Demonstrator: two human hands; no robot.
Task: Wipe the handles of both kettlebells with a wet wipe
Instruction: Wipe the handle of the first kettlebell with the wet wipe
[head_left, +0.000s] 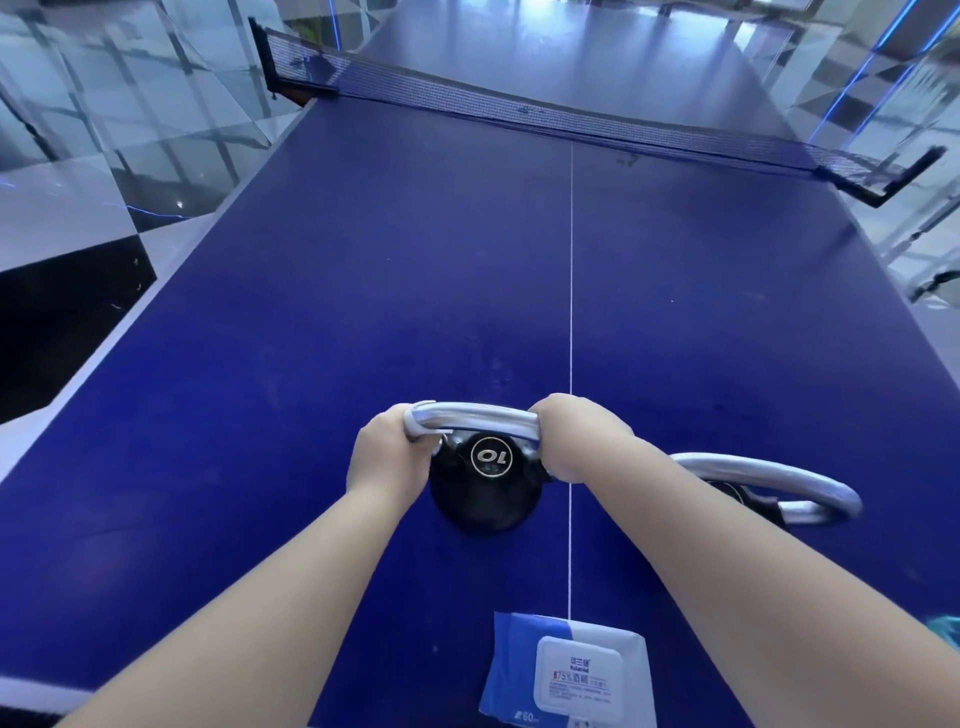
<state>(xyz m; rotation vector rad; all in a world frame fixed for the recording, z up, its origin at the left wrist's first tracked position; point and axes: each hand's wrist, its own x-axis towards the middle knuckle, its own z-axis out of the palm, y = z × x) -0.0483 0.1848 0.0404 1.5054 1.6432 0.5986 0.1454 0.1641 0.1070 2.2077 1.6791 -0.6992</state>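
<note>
Left hand (387, 457) clenched on wet wipe (422, 415) at left end of kettlebell handle (483, 415); right hand (569, 441) gripping right end. Kettlebell (485, 483) upright on worktop (311, 312), 2nd kettlebell (769, 488) lying just right. Risk: hard rub tips bell, rolls toward wipes pack (566, 670).

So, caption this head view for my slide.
Both hands grip the kettlebell handle, left hand wiping.
</note>
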